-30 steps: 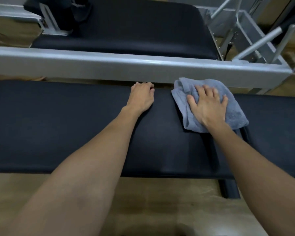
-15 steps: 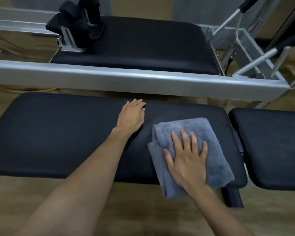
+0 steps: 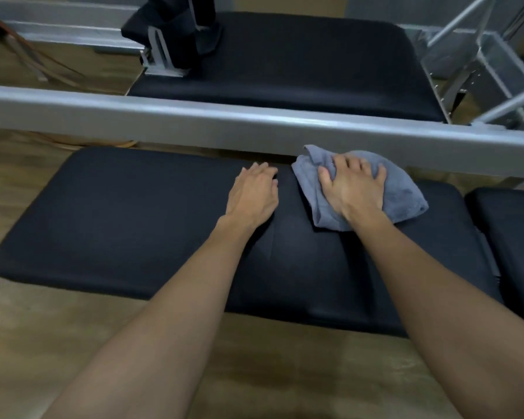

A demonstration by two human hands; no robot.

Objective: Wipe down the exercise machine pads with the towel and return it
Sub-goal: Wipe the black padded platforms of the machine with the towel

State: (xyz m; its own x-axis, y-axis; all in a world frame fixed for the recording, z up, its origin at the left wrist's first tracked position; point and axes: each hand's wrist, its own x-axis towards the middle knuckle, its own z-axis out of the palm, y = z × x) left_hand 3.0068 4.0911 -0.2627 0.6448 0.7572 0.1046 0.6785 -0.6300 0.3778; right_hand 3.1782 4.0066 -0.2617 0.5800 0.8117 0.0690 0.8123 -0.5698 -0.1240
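A long black pad stretches across the middle of the view. A grey-blue towel lies bunched on its far right part, close under the grey metal rail. My right hand presses down on the towel, its fingers curled into the cloth. My left hand rests flat on the pad just left of the towel, fingers together and holding nothing. A second black pad lies beyond the rail. A smaller black pad sits at the right edge.
Black padded blocks on a metal bracket stand at the far pad's left end. Slanted metal bars and a frame fill the upper right. Cords trail over the wooden floor at upper left.
My right hand has pushed the towel from the pad's near edge back up to the far edge by the rail, bunching it. The left hand stays on the pad.
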